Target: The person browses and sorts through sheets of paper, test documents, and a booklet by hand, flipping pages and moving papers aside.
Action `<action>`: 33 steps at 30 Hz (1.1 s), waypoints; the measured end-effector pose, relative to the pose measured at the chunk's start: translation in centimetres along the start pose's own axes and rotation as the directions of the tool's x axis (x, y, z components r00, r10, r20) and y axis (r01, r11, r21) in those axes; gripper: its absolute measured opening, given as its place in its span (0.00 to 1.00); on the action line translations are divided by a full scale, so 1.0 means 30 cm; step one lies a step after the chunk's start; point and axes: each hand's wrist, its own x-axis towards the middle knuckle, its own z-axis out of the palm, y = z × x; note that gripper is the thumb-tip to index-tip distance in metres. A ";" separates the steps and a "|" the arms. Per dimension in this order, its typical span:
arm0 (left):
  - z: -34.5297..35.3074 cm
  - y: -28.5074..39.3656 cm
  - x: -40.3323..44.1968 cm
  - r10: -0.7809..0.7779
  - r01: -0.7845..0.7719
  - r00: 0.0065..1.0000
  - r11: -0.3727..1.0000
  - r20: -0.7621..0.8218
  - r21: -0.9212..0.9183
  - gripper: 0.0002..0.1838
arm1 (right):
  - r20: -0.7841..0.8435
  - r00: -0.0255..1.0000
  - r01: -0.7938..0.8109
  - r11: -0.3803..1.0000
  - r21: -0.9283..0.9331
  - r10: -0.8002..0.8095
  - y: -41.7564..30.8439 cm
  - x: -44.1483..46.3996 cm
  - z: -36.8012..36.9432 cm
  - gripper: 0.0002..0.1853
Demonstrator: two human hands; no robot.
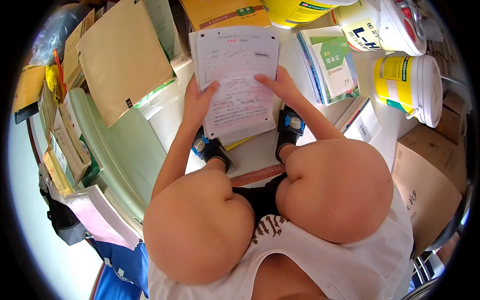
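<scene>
A stack of printed sheets (237, 65) with black and red marks is held up in front of my knees. My left hand (199, 97) grips its left edge, with the thumb on the top page and the fingers hidden behind. On the right edge my right hand (280, 84) holds the same stack, thumb on the page. Below the stack my feet show in dark sandals (289, 127) with blue bows. A sliver of something yellow (245, 142) sticks out under the sheets.
Brown envelope (125, 60) and green lid-like surface (115, 150) on the left. Orange book (225, 14) beyond the sheets. Booklets (332, 65), a thinner stack (362, 120), yellow-white buckets (407, 87) and a cardboard box (427, 175) on the right. Pink papers (102, 215) at lower left.
</scene>
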 end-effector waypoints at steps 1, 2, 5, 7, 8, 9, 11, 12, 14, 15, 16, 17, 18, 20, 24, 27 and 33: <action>0.000 -0.009 -0.002 -0.026 0.024 0.999 0.998 -0.026 -0.064 0.24 | -0.002 1.000 0.001 1.000 -0.003 -0.001 0.008 0.003 -0.009 0.25; -0.008 -0.016 -0.007 -0.026 0.025 0.999 0.998 -0.025 -0.065 0.24 | 0.079 0.993 -0.095 0.986 0.134 0.085 0.026 0.004 -0.019 0.26; -0.036 0.008 -0.053 -0.223 0.203 0.975 0.894 -0.003 -0.399 0.24 | 0.221 0.960 -0.243 0.902 0.357 0.172 0.030 -0.030 -0.006 0.26; -0.049 -0.004 -0.095 -0.435 0.455 0.882 0.688 0.180 -0.566 0.25 | 0.266 0.945 -0.296 0.846 0.445 0.191 0.044 -0.053 0.006 0.26; -0.055 -0.039 -0.116 -0.438 0.457 0.881 0.685 0.180 -0.568 0.25 | 0.228 0.953 -0.286 0.831 0.478 0.197 0.070 -0.058 0.015 0.25; -0.062 -0.099 -0.135 -0.521 0.584 0.804 0.599 0.287 -0.548 0.27 | 0.190 0.961 -0.273 0.815 0.511 0.202 0.084 -0.060 0.021 0.24; -0.062 -0.149 -0.163 -0.592 0.699 0.706 0.497 0.388 -0.514 0.29 | 0.150 0.969 -0.246 0.851 0.463 0.199 0.077 -0.066 0.028 0.23; -0.051 -0.157 -0.177 -0.572 0.675 0.736 0.575 0.363 -0.462 0.30 | 0.111 0.975 -0.220 0.885 0.411 0.191 0.072 -0.072 0.032 0.22; -0.031 -0.199 -0.188 -0.523 0.574 0.819 0.744 0.238 -0.342 0.29 | 0.072 0.987 -0.160 0.935 0.316 0.144 0.062 -0.088 0.048 0.21; -0.034 -0.208 -0.187 -0.523 0.575 0.818 0.743 0.238 -0.343 0.29 | 0.036 0.995 -0.100 0.971 0.217 0.094 0.058 -0.094 0.054 0.21; -0.040 -0.214 -0.183 -0.436 0.467 0.884 0.828 0.166 -0.312 0.29 | 0.038 0.995 -0.101 0.971 0.216 0.095 0.064 -0.092 0.055 0.21; -0.050 -0.217 -0.174 -0.335 0.349 0.937 0.897 0.097 -0.270 0.28 | 0.038 0.998 -0.055 0.981 0.189 0.048 0.076 -0.084 0.056 0.20; -0.065 -0.206 -0.147 -0.331 0.344 0.939 0.899 0.093 -0.271 0.28 | 0.040 0.999 -0.005 0.987 0.162 -0.002 0.080 -0.070 0.056 0.19; -0.098 -0.169 -0.093 -0.352 0.353 0.930 0.776 0.104 -0.522 0.26 | 0.098 0.995 -0.046 0.993 0.112 0.035 0.063 -0.054 0.034 0.18; -0.028 -0.132 -0.062 -0.191 0.199 0.980 0.899 0.061 -0.391 0.23 | 0.083 0.995 -0.053 0.998 -0.042 0.057 0.074 -0.036 0.023 0.17; 0.053 -0.228 -0.070 -0.057 0.051 0.984 0.998 -0.170 -0.038 0.21 | -0.094 0.995 0.032 0.999 0.030 -0.029 0.010 -0.070 0.099 0.16; 0.041 -0.105 -0.105 0.363 -0.297 0.924 0.877 -0.117 0.377 0.20 | -0.168 0.886 0.423 0.902 -0.091 -0.432 -0.020 -0.070 0.121 0.16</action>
